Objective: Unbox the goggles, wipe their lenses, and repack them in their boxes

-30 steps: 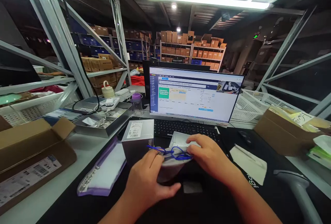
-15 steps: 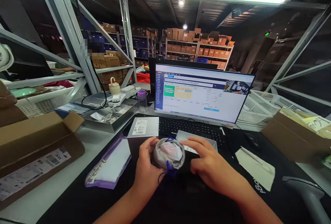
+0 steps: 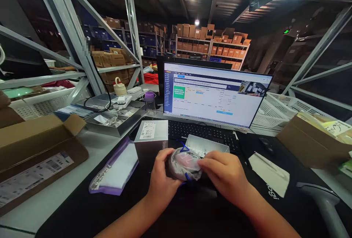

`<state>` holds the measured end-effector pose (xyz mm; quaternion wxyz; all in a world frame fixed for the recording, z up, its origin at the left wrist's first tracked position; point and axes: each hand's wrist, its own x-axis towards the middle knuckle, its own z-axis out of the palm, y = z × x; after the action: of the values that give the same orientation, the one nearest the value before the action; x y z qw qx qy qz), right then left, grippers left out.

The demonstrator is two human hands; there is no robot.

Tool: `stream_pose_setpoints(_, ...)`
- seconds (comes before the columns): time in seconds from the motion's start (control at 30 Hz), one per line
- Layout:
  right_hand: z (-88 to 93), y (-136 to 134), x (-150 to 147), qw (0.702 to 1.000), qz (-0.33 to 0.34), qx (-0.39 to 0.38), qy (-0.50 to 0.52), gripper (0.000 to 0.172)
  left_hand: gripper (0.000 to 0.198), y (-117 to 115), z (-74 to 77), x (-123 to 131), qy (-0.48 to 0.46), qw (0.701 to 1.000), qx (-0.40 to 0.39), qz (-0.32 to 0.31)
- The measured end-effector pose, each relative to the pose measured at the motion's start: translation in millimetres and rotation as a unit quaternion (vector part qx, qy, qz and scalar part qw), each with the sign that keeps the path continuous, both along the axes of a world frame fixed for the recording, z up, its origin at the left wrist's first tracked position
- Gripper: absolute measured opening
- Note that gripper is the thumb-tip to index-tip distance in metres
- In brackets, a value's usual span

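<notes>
A grey drawstring pouch (image 3: 176, 170) with blue cords is held over the black desk mat, its mouth gaping upward. Inside it sits a pale pinkish item (image 3: 187, 160) in clear wrapping; its kind does not show. My left hand (image 3: 162, 174) is wrapped round the pouch's left side. At the right rim, my right hand (image 3: 224, 168) is closed, thumb and fingers pinching the pouch's edge; whether the wrapping is caught too, I cannot tell. Behind the hands stand a silver-grey labelled box (image 3: 151, 135) and an open grey box (image 3: 206, 144).
A purple-edged packet (image 3: 117, 174) lies left of the hands, beside an open cardboard carton (image 3: 41, 157). Keyboard (image 3: 203, 133) and monitor (image 3: 209, 95) stand behind. On the right are a cream envelope (image 3: 269, 174), a mouse (image 3: 266, 145), a barcode scanner (image 3: 321, 201) and another carton (image 3: 308, 146).
My right hand has closed its spread fingers and moved in to the pouch's right rim. The pouch has shifted slightly right and tilted, with my left hand still round it.
</notes>
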<state>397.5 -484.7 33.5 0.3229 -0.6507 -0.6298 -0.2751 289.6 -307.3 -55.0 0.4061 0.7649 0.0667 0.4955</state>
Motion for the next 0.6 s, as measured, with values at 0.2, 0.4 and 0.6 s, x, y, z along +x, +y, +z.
stream_pose_setpoints(0.2, 7.6, -5.0, -2.5, 0.993, -0.022, -0.077, 0.090, 0.026, 0.069, -3.7, -4.4, -0.3, -0.018, 0.998, 0.030, -0.044)
stream_pose_setpoints(0.4, -5.7, -0.5, 2.5, 0.993, -0.065, -0.038, 0.089, 0.004, 0.062, -3.5, 1.9, 0.0, -0.076, 0.992, 0.095, -0.026)
stream_pose_setpoints(0.6, 5.8, -7.1, -7.5, 0.992, -0.003, 0.020, 0.127, 0.006, 0.055, 0.4, 9.9, 0.1, -0.044, 0.987, 0.149, 0.036)
